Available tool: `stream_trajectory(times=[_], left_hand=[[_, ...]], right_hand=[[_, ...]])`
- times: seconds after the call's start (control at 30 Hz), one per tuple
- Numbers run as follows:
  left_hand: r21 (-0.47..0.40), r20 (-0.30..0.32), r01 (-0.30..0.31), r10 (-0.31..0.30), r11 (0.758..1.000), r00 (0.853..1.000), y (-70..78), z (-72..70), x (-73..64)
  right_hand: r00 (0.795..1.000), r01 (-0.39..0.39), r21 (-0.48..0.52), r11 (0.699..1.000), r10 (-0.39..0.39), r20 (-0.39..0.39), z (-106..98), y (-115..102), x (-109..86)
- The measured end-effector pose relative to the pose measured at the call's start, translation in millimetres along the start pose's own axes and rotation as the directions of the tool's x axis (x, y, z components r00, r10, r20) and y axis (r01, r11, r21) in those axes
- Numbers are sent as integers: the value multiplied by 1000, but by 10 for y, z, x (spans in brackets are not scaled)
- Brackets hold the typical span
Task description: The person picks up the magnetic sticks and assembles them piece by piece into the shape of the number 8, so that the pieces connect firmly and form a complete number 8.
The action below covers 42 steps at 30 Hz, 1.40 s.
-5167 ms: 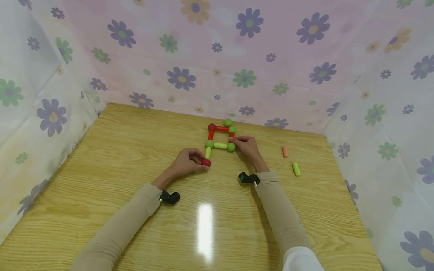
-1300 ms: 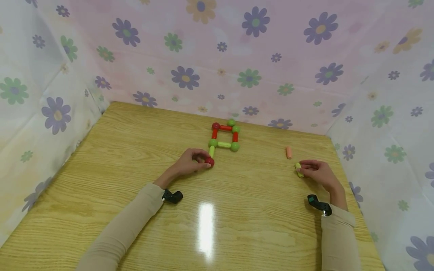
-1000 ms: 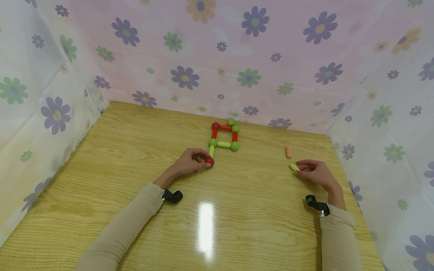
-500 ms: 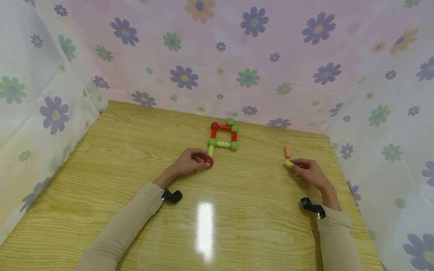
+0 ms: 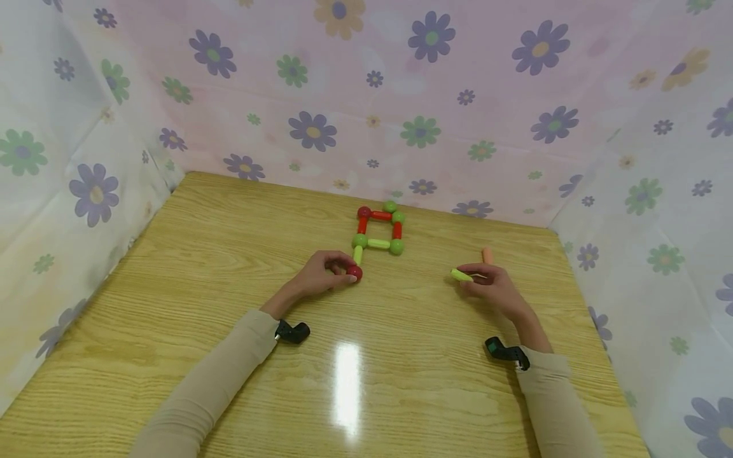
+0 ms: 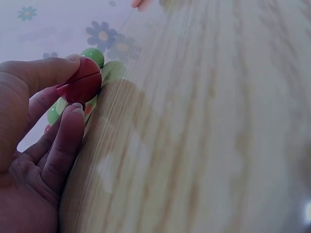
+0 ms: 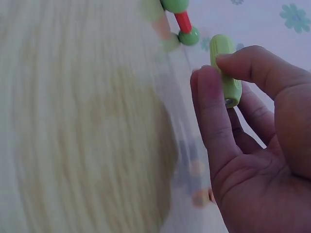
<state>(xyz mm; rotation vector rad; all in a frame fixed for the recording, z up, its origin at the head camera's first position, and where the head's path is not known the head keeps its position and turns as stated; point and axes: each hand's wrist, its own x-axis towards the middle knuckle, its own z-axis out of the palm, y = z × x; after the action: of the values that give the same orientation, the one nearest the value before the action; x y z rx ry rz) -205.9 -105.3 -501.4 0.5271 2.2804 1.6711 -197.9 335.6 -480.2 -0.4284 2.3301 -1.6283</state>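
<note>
My left hand [image 5: 319,275] pinches a glossy red ball [image 5: 355,273] between thumb and fingers. From that ball a yellow-green rod [image 5: 357,255] leads up to a green ball [image 5: 359,241], a corner of a square of rods and balls. Red rods [image 5: 397,230] make three of the square's sides, and a yellow-green rod [image 5: 378,243] makes the near one. To the right, my right hand [image 5: 494,287] pinches a loose yellow-green magnetic rod [image 7: 226,68] between thumb and fingers; a metal tip shows at its end in the right wrist view.
An orange rod [image 5: 487,256] lies on the wooden table [image 5: 258,394], partly hidden behind my right hand. An extra green ball [image 5: 390,206] touches the square's far right corner. Flowered cloth [image 5: 366,102] rises along the table's back edge and both sides.
My right hand has left the square's right side, picked up the yellow-green rod at the right and carried it left past the orange rod. My left hand stays on the red ball.
</note>
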Motion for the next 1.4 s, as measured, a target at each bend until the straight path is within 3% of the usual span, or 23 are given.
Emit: stream_trajectory(times=[0.2,0.67,1.1,1.4], left_hand=[[-15,3,1,-1,1000,1000,-11,6,3],[16,-5,6,-6,1000,1000,-9,9,10],[24,-5,14,-14,1000,1000,10,10,4],[38,-8,3,-3,999,1000,15,12,4]], right_hand=[[998,-3,20,1000,2,56,165,11,96],[996,4,6,1000,-5,87,449,-82,289],[999,-10,-103,995,15,49,630,-178,380],[998,24,-77,997,-19,58,698,-243,386]])
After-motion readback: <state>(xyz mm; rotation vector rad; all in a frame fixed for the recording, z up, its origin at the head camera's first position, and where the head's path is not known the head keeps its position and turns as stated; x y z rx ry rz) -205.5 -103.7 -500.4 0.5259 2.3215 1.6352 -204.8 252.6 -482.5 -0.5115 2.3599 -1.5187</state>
